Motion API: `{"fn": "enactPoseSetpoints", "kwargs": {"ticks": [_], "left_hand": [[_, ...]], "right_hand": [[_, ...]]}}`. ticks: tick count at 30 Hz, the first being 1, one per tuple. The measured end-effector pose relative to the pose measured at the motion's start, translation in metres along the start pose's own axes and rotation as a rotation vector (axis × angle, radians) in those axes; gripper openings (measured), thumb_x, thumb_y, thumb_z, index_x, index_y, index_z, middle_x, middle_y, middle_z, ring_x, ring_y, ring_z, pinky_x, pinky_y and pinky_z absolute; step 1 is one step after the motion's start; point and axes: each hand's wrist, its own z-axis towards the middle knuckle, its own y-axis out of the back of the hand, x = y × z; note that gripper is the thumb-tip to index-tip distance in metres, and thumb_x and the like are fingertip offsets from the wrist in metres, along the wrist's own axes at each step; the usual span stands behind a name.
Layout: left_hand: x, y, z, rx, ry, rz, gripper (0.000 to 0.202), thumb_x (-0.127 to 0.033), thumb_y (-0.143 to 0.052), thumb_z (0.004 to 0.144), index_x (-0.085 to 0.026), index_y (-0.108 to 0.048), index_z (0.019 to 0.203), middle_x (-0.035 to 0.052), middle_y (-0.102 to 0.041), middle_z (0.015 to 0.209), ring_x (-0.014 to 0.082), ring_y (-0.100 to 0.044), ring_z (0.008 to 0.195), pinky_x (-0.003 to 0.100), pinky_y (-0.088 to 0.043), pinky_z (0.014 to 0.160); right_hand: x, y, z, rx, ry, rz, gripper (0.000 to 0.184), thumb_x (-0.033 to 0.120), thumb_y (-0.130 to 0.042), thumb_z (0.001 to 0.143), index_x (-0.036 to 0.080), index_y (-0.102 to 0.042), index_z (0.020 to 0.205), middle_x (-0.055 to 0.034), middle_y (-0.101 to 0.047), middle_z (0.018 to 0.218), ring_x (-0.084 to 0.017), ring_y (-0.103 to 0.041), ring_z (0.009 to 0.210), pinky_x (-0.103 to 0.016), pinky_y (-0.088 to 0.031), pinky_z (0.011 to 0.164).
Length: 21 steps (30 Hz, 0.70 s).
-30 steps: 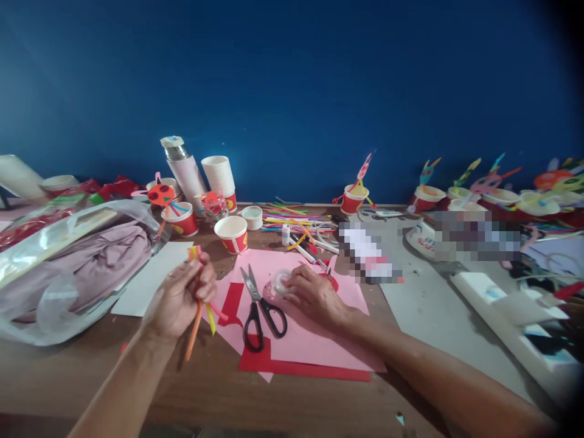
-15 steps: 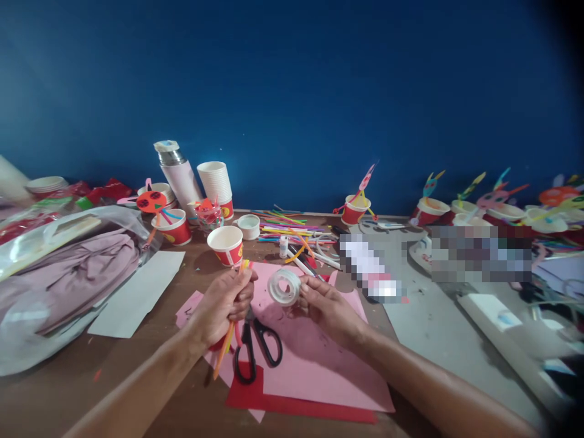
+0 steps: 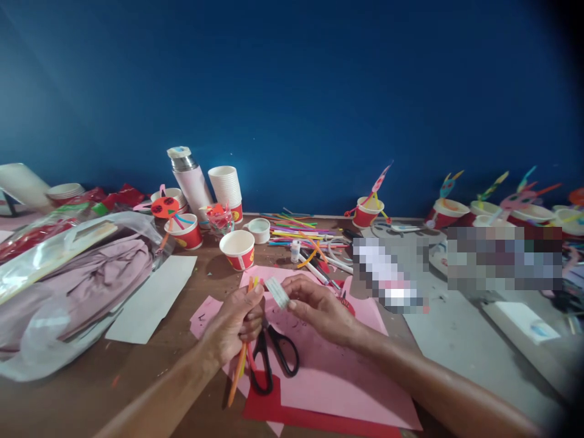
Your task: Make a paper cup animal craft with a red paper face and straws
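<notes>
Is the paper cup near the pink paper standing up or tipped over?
Standing up: the cup sits on its base, with its open top facing up.

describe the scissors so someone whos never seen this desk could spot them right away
On the wooden table, find the pink paper sheet right in front of the person. The scissors lie on it just below the left hand, which hides their blades. Their two black loop handles point toward the person, the only big black shapes on that paper.
</notes>
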Motion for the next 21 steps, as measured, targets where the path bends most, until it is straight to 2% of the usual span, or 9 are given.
{"fn": "enactPoseSetpoints", "kwargs": {"ticks": [3, 6, 11, 16, 21], "left_hand": [[-0.001, -0.003, -0.003, -0.019, -0.005, 0.004, 0.042, -0.045, -0.073, 0.062, -0.018, -0.041, 0.067, -0.0124, -0.025, 0.043, 0.0001, -0.013, 0.034, 0.014, -0.01, 0.032], [-0.002, -0.009, -0.007, -0.007, -0.035, 0.033, 0.035, -0.037, -0.073, 0.064, -0.018, -0.051, 0.083, -0.0123, -0.026, 0.043, 0.0008, -0.014, 0.035, 0.015, -0.011, 0.032], [0.002, -0.018, -0.014, -0.031, -0.096, 0.092, 0.048, -0.028, -0.073, 0.064, -0.018, -0.053, 0.106, -0.0112, -0.032, 0.046, 0.001, -0.018, 0.035, 0.015, -0.013, 0.033], [0.007, -0.018, -0.014, -0.04, -0.118, 0.12, 0.049, -0.023, -0.071, 0.063, -0.016, -0.053, 0.108, -0.0106, -0.036, 0.047, 0.0009, -0.02, 0.034, 0.016, -0.013, 0.033], [0.009, -0.019, -0.013, -0.041, -0.128, 0.134, 0.047, -0.024, -0.069, 0.064, -0.015, -0.052, 0.107, -0.0111, -0.036, 0.046, 0.0013, -0.021, 0.034, 0.015, -0.015, 0.033]], "right_hand": [[0.0, -0.003, -0.004, -0.009, 0.002, -0.068, 0.015, 0.028, -0.058, 0.082, 0.019, -0.06, 0.093, -0.0074, -0.051, 0.113, -0.016, -0.053, 0.101, -0.03, -0.047, 0.081], [0.0, -0.007, -0.007, 0.0, -0.028, -0.062, 0.017, 0.028, -0.062, 0.079, 0.018, -0.059, 0.092, -0.0091, -0.047, 0.121, -0.017, -0.053, 0.105, -0.03, -0.049, 0.079], [0.001, -0.01, -0.01, -0.063, -0.024, -0.117, 0.013, 0.026, -0.066, 0.075, 0.017, -0.057, 0.079, -0.0084, -0.05, 0.12, -0.019, -0.051, 0.109, -0.03, -0.048, 0.082], [0.002, -0.012, -0.012, -0.085, -0.022, -0.195, 0.011, 0.018, -0.066, 0.072, 0.018, -0.056, 0.077, -0.0077, -0.051, 0.118, -0.019, -0.05, 0.11, -0.029, -0.048, 0.079], [0.003, -0.012, -0.014, -0.088, -0.001, -0.248, 0.011, 0.019, -0.066, 0.072, 0.018, -0.057, 0.078, -0.007, -0.052, 0.115, -0.017, -0.053, 0.102, -0.028, -0.047, 0.077]]}}
